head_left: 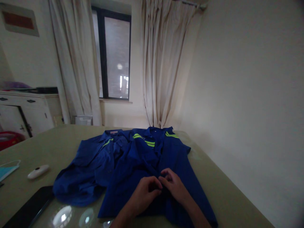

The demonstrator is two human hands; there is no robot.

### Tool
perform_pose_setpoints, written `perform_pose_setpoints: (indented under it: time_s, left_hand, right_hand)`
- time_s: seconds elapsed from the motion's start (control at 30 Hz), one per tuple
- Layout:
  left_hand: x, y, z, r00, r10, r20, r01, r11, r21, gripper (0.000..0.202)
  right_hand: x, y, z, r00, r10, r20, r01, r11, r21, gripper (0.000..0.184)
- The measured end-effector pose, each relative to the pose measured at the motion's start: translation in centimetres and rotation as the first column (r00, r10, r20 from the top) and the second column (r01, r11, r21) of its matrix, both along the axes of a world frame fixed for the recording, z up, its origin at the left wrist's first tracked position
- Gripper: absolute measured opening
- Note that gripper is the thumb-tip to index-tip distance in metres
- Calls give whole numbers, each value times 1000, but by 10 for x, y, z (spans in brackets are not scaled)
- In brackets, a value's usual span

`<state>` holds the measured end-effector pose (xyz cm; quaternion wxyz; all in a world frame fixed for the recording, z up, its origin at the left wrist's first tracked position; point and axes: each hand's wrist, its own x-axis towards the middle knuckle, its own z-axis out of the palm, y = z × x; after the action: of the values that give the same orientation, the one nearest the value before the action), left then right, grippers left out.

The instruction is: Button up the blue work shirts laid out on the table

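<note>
A dark blue work jacket (133,171) with yellow-green stripes lies spread on the table, collar towards the window. Over the lower part of its front are both my hands, almost meeting at the fingertips. My left hand (146,194) is curled, thumb and forefinger brought together near the jacket's front edge. Fingers bent too, my right hand (175,186) faces it from the right. Whatever sits between the fingertips is too small and dark to make out. A second blue jacket (92,158), rumpled, lies to the left, partly overlapped by the first.
On the table (64,134), left of the jackets, are a black phone-like slab (30,205), a white oval object (38,172) and a light blue face mask (8,172). Light reflections show near the front. A wall (249,126) runs along the right; a curtained window (117,57) stands behind.
</note>
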<state>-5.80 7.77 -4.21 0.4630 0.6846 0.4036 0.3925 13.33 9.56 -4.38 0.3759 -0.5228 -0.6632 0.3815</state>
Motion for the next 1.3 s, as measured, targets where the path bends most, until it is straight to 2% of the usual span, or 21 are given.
perform_pose_setpoints:
  time_s: [0.1, 0.17, 0.27, 0.37, 0.43, 0.5, 0.53, 0.57, 0.6, 0.7, 0.77, 0.83, 0.87, 0.97, 1.07, 1.17, 1.3]
  left_hand:
    - [2, -11, 4, 978, -158, -139, 160, 987, 3, 18]
    - [5, -16, 3, 952, -199, -235, 214, 976, 43, 22]
    - [11, -17, -1, 935, -67, -348, 130, 979, 159, 31]
    - [17, -16, -8, 913, 70, -402, 64, 949, 308, 39]
    - [19, -14, -11, 889, 167, -427, 61, 880, 471, 44]
    - [20, -13, -13, 869, 279, -409, 40, 785, 619, 46]
    - [19, -12, -14, 865, 314, -392, 21, 756, 654, 45]
    - [19, -12, -14, 867, 328, -374, -1, 753, 658, 43]
    - [19, -12, -13, 876, 317, -363, -17, 773, 634, 40]
    - [18, -13, -10, 926, 197, -321, -26, 884, 467, 31]
    - [18, -14, -8, 963, 121, -239, -30, 935, 354, 22]
    - [18, -12, -7, 985, 109, -132, -70, 961, 267, 11]
    - [17, -11, -8, 988, 127, -83, -105, 968, 227, 10]
    - [15, -4, -13, 969, 246, 19, -246, 962, 115, 24]
    - [13, 3, -19, 937, 338, 85, -342, 939, 44, 31]
    - [12, 7, -16, 943, 296, 152, -305, 952, 34, 29]
    - [3, 8, -1, 961, 191, 202, -210, 975, 74, 19]
  right_hand:
    - [1, -3, -4, 988, -51, 144, 54, 998, -14, 31]
    - [2, -6, -5, 961, -117, 251, 116, 993, 21, 30]
    - [4, -4, -4, 963, -128, 236, 121, 992, 44, 32]
    - [5, -1, 1, 995, -94, 30, 93, 994, 52, 30]
    - [6, -1, 6, 990, -102, -95, 108, 992, 64, 34]
    - [6, -2, 11, 980, -117, -160, 127, 991, 52, 38]
    - [6, -3, 13, 978, -123, -168, 132, 990, 42, 39]
    - [6, -4, 14, 979, -125, -159, 133, 990, 37, 38]
    - [7, -4, 15, 982, -124, -141, 130, 991, 35, 37]
    - [10, -2, 15, 988, -116, -107, 116, 993, -3, 37]
    - [12, 1, 15, 986, -93, -142, 84, 994, -72, 46]
    - [14, 2, 17, 979, -35, -202, 14, 995, -102, 56]
    - [14, 1, 19, 974, 7, -227, -30, 995, -96, 59]
    - [13, -4, 25, 962, 124, -241, -142, 988, -57, 65]
    - [9, -11, 28, 973, 153, -170, -154, 988, 8, 64]
    - [6, -14, 28, 980, 157, -126, -151, 987, 53, 49]
    - [8, -11, 25, 961, 213, -178, -214, 977, 12, 48]
